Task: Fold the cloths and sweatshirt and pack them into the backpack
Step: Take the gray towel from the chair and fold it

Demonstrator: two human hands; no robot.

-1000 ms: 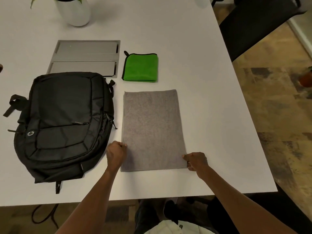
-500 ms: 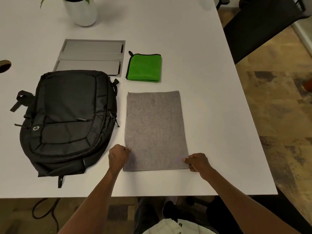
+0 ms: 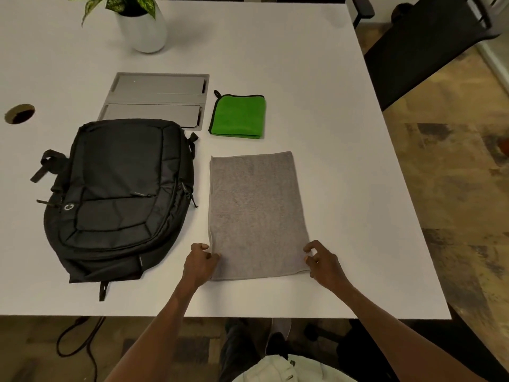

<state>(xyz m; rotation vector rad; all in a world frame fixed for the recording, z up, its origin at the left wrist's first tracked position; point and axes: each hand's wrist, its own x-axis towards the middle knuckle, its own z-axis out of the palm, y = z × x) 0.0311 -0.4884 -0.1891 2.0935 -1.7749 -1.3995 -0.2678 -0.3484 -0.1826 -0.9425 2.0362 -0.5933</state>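
Grey cloth (image 3: 257, 216) lying flat on the white counter (image 3: 344, 166), just right of the closed black backpack (image 3: 118, 194) and near the folded green cloth (image 3: 238, 117). The left hand (image 3: 200, 264) pinches the near-left corner; the right hand (image 3: 322, 261), fingers curled, appears to pinch the near-right edge. Risk: if the two corners rise unevenly, the next fold may skew, and a loose grip could let the layers slip apart. No sweatshirt is identifiable.
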